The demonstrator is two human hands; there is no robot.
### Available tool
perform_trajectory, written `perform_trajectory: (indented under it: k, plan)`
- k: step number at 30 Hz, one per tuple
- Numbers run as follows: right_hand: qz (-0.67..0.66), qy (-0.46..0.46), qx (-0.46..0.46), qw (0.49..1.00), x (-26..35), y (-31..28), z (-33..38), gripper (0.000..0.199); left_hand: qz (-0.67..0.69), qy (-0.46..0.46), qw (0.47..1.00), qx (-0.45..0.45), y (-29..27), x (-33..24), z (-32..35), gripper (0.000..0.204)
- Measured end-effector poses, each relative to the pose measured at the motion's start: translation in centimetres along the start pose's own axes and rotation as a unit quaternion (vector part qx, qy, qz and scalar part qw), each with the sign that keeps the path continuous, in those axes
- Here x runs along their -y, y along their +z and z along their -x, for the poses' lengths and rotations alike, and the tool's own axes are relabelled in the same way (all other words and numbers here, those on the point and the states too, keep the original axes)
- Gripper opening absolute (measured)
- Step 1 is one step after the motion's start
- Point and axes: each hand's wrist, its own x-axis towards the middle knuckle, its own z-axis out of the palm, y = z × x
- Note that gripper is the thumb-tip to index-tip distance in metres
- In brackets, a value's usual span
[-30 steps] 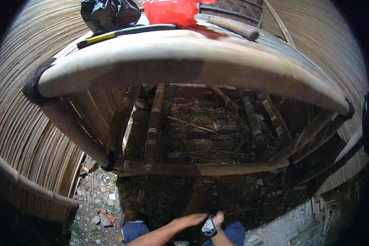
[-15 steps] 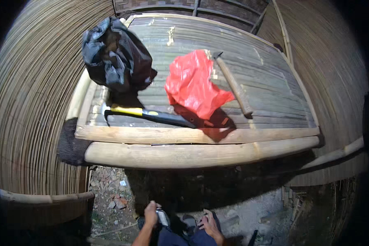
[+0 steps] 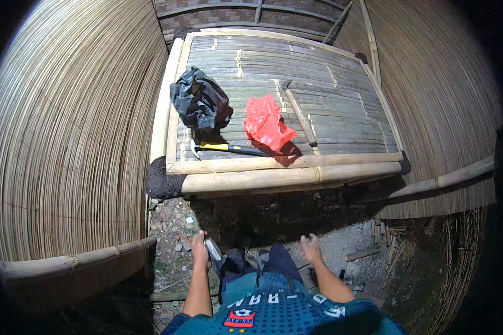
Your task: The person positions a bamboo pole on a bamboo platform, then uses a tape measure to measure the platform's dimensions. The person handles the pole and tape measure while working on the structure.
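Low at the left, my left hand (image 3: 199, 249) is closed. A pale grey and white object (image 3: 211, 249) lies against its inner side, and a thin greyish strip shows just above the fingers; I cannot make out what either is. My right hand (image 3: 312, 249) is held out over the ground with fingers apart and nothing in it. Beyond both hands, on a bamboo platform (image 3: 251, 177), sit a crumpled black plastic bag (image 3: 198, 100) and a red plastic bag (image 3: 267, 120). A yellow-and-black claw hammer (image 3: 229, 148) lies near the front edge, its handle end by the red bag. A wooden-handled hammer (image 3: 302, 118) lies right of it.
Slatted bamboo walls (image 3: 89, 145) rise on both sides. Dark wrapping (image 3: 165, 180) binds the platform's front left corner. Stones and rubble (image 3: 179, 245) cover the ground, with split sticks (image 3: 391, 240) at the right.
The view has pulled back, so the platform and its things look smaller and my torso shows. My hands have moved farther apart, and the right one has spread its fingers.
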Motion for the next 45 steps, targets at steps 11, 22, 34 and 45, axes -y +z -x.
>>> perform_trajectory:
  k: [11, 22, 34, 45]
  plan:
    - [-0.035, -0.026, -0.014, 0.999, 12.5, -3.6, 4.6, 0.077, -0.111, 0.133, 0.984, -0.045, 5.4, -14.9, -0.1, 0.050]
    - [-0.043, -0.223, -0.127, 0.965, 25.8, -6.2, -0.4, 0.054, -0.229, 0.168, 0.955, -0.085, 11.9, -19.6, 1.8, 0.093]
    - [0.104, -0.409, -0.292, 0.858, 33.1, -8.7, -12.2, 0.054, -0.399, 0.164, 0.897, -0.093, 16.1, -20.4, -0.5, 0.105]
    - [0.166, -0.309, -0.292, 0.890, 34.3, -11.7, -17.5, 0.063, -0.441, -0.040, 0.896, -0.041, 16.7, -24.3, -1.5, 0.101]
